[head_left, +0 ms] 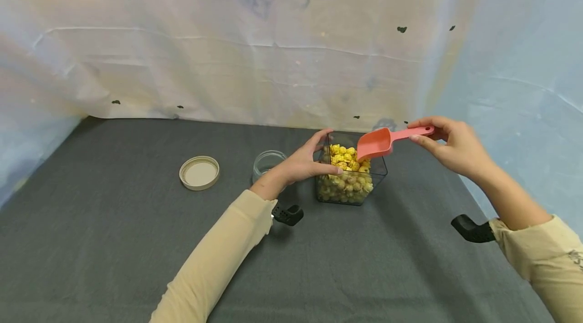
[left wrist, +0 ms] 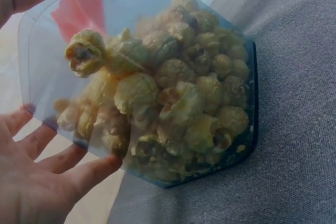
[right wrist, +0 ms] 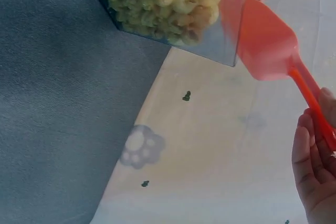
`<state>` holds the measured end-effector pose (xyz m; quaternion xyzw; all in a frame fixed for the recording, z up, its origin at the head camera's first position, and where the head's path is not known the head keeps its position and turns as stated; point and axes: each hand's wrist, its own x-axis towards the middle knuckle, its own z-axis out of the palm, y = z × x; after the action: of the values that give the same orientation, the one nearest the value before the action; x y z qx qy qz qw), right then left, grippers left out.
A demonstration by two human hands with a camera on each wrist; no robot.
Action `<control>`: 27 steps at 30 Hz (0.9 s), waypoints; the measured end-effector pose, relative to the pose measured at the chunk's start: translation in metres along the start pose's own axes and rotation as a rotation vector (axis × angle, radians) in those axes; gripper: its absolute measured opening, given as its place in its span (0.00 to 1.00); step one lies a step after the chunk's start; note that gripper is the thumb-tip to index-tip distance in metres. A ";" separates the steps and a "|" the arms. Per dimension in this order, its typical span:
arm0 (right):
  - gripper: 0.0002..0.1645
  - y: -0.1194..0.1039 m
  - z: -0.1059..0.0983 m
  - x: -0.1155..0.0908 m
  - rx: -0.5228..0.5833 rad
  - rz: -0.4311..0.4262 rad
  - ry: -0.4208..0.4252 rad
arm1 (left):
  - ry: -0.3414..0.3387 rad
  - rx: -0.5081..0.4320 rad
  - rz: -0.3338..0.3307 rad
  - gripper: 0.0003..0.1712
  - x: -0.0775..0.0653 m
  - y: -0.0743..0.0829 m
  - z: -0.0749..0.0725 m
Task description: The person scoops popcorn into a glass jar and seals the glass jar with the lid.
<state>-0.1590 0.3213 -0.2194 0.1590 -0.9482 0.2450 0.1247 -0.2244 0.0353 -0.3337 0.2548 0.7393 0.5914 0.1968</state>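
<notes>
A clear plastic container point(head_left: 339, 198) with dark edges stands on the table, partly filled with yellow popcorn point(head_left: 348, 163). My left hand point(head_left: 302, 161) holds it from the left, the thumb over the near rim and the fingers spread along the wall point(left wrist: 47, 166). In the right hand point(head_left: 455, 146) is the handle of a coral-pink scoop point(head_left: 375, 144), pinched between thumb and fingers. The scoop's blade tips down into the container's open top, its front edge at the popcorn. Seen from the right wrist, the scoop point(right wrist: 270, 40) partly shows through the clear wall.
Left of the container stands a clear glass jar point(head_left: 265, 161) without a lid, partly behind the left wrist. Farther left a round cream-coloured lid point(head_left: 199, 173) lies on the grey tablecloth point(head_left: 114, 221). A pale patterned curtain point(head_left: 273, 59) hangs behind the table.
</notes>
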 end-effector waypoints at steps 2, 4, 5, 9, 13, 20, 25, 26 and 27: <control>0.14 -0.002 -0.002 0.002 -0.022 0.004 -0.008 | -0.003 -0.002 -0.002 0.52 0.000 0.000 0.000; 0.15 -0.004 -0.004 0.003 -0.038 0.009 -0.019 | -0.005 -0.008 -0.004 0.52 0.001 0.000 0.001; 0.15 -0.004 -0.004 0.004 -0.044 0.019 -0.022 | -0.006 -0.009 -0.004 0.52 0.001 0.000 0.001; 0.16 -0.006 -0.004 0.005 -0.067 0.053 -0.032 | -0.006 -0.014 -0.005 0.52 0.000 0.001 0.002; 0.15 -0.008 -0.004 0.008 -0.082 0.057 -0.035 | -0.003 -0.016 -0.001 0.51 -0.001 0.001 0.003; 0.14 -0.014 -0.002 0.015 -0.158 0.011 -0.073 | -0.003 -0.014 -0.001 0.52 -0.001 0.001 0.002; 0.13 -0.019 0.003 0.021 -0.171 -0.017 -0.116 | -0.001 -0.012 0.005 0.52 -0.001 0.001 0.001; 0.13 -0.019 0.005 0.022 -0.163 -0.011 -0.126 | -0.001 -0.013 0.008 0.52 -0.002 0.001 0.001; 0.13 -0.019 0.007 0.022 -0.153 -0.005 -0.137 | 0.000 -0.015 0.011 0.52 -0.002 0.001 0.001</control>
<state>-0.1733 0.2962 -0.2105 0.1679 -0.9700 0.1602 0.0718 -0.2222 0.0352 -0.3335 0.2575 0.7334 0.5979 0.1956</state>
